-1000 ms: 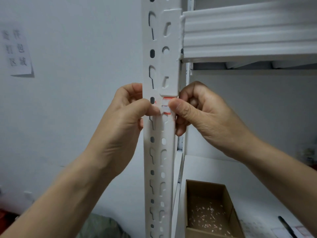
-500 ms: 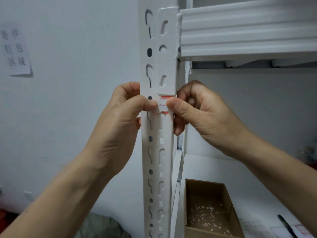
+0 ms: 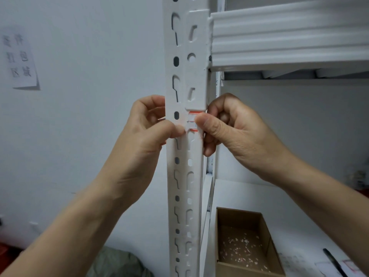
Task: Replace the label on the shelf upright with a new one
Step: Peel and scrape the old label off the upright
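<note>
A white perforated shelf upright (image 3: pixel 184 176) runs top to bottom through the middle of the head view. A small white label with red edges (image 3: pixel 192 120) sits on its front face just below the beam bracket. My left hand (image 3: pixel 147 136) wraps the upright from the left, its thumb pressing on the label's left end. My right hand (image 3: pixel 229 124) comes from the right with curled fingers behind the upright and its thumb pressing the label's right end. Most of the label is hidden under both thumbs.
A white shelf beam (image 3: pixel 289 37) joins the upright at top right. On the lower shelf (image 3: pixel 239 192) stands an open cardboard box (image 3: pixel 245 242) holding paper scraps, with a black pen (image 3: pixel 333 260) and sheets beside it. A paper sign (image 3: pixel 20 58) hangs on the left wall.
Both hands stay on the label at the same spot; the thumbs have shifted only slightly over it. The view has drifted a little.
</note>
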